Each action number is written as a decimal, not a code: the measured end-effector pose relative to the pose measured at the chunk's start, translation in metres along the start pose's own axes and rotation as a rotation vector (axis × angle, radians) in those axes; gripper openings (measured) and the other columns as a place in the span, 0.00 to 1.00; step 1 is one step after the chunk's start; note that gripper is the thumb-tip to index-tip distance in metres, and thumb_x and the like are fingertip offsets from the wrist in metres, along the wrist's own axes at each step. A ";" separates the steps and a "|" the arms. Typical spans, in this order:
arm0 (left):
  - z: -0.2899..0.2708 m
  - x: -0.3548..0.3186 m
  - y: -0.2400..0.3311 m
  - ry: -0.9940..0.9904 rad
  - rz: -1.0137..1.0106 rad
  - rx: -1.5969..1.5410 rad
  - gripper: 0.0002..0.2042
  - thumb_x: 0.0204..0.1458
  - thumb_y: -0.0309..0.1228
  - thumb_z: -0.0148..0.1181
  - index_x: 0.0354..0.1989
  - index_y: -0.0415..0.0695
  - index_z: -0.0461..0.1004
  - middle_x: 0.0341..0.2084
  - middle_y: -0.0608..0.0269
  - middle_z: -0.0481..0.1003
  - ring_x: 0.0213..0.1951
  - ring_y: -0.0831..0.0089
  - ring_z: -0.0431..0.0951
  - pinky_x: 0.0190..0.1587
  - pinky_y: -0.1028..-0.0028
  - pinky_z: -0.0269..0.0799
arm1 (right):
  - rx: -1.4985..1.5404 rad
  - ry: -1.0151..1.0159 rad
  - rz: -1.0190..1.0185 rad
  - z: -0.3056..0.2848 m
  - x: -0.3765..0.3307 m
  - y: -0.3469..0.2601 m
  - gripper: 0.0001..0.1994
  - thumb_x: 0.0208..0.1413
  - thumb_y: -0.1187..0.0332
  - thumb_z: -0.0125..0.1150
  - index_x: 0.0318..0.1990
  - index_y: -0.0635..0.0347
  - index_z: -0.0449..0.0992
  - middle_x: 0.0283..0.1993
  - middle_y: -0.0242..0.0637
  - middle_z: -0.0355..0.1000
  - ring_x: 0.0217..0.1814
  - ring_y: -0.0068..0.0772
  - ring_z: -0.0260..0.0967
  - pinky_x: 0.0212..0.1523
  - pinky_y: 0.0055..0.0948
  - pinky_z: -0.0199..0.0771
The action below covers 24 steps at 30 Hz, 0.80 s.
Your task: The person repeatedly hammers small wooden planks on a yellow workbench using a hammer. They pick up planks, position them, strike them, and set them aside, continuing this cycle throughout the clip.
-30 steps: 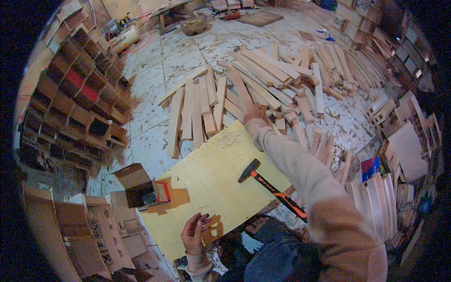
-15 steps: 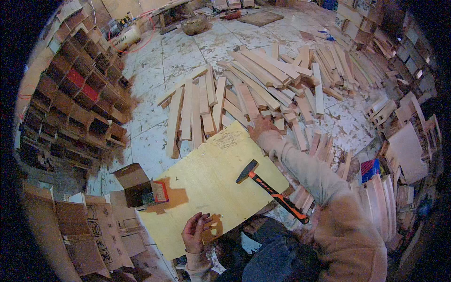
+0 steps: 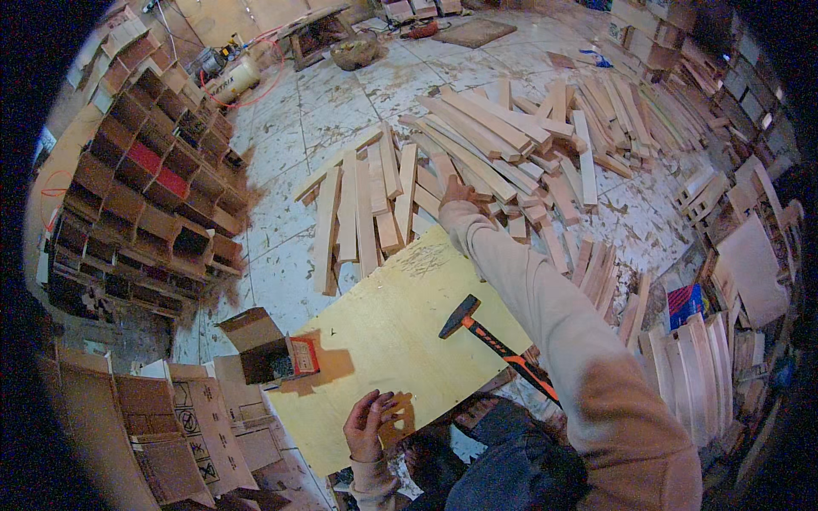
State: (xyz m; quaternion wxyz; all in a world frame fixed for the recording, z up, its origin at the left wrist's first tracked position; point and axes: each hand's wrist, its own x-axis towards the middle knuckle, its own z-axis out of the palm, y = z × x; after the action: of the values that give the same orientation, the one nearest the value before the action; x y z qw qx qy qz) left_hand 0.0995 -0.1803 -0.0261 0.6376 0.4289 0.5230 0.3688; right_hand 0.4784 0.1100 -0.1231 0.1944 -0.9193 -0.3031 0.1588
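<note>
My right arm stretches forward across the board, and my right hand is closed around the near part of a pale wooden strip in the pile. Its fingers are partly hidden. Over the near edge of a yellowish plywood board, my left hand is raised with bent fingers drawn together; anything between them is too small to make out. A hammer with a dark head and a black-and-orange handle lies on the board, its handle end partly behind my right sleeve. An opened cardboard box of small dark pieces, probably nails, stands at the board's left edge.
More wooden strips lie heaped beyond the board. A wooden rack of compartments stands at the left, with cardboard below it. Stacked curved wood pieces are at the right. Farther back is an air compressor.
My right hand has moved forward and slightly left, farther along the wooden strip. The view has shifted a little. My left hand stays bent over the board, and the hammer lies still.
</note>
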 end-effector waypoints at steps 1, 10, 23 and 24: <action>-0.001 0.000 0.000 -0.001 -0.004 -0.005 0.16 0.62 0.29 0.50 0.54 0.32 0.66 0.46 0.43 0.74 0.45 0.57 0.78 0.43 0.63 0.80 | -0.025 0.042 0.017 -0.005 -0.004 0.000 0.17 0.56 0.64 0.51 0.54 0.45 0.63 0.53 0.51 0.64 0.59 0.66 0.60 0.50 0.66 0.63; -0.007 -0.004 0.007 0.034 0.046 0.009 0.17 0.61 0.30 0.51 0.54 0.32 0.66 0.46 0.45 0.75 0.46 0.59 0.78 0.44 0.64 0.79 | 0.189 -0.003 -0.202 -0.091 -0.042 0.056 0.20 0.46 0.63 0.64 0.48 0.53 0.70 0.43 0.46 0.75 0.49 0.44 0.73 0.49 0.40 0.72; 0.004 -0.005 0.016 0.062 0.076 -0.009 0.15 0.59 0.25 0.54 0.52 0.33 0.68 0.45 0.49 0.76 0.47 0.65 0.77 0.49 0.69 0.74 | 0.338 -0.255 -1.036 -0.149 -0.191 0.123 0.22 0.42 0.68 0.70 0.48 0.57 0.73 0.43 0.42 0.72 0.45 0.47 0.71 0.48 0.37 0.70; 0.001 -0.006 0.017 0.088 0.158 0.106 0.15 0.58 0.24 0.55 0.52 0.33 0.69 0.45 0.49 0.76 0.47 0.65 0.77 0.49 0.69 0.74 | 0.301 -0.307 -1.105 -0.147 -0.188 0.125 0.22 0.42 0.69 0.69 0.47 0.57 0.73 0.43 0.42 0.72 0.46 0.48 0.70 0.49 0.38 0.69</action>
State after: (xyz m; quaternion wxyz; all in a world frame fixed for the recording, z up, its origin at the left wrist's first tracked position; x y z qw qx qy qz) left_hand 0.0994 -0.1802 -0.0079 0.5593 0.4853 0.5339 0.4082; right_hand 0.4566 -0.1376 -0.0190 0.3305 -0.5541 -0.7356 0.2066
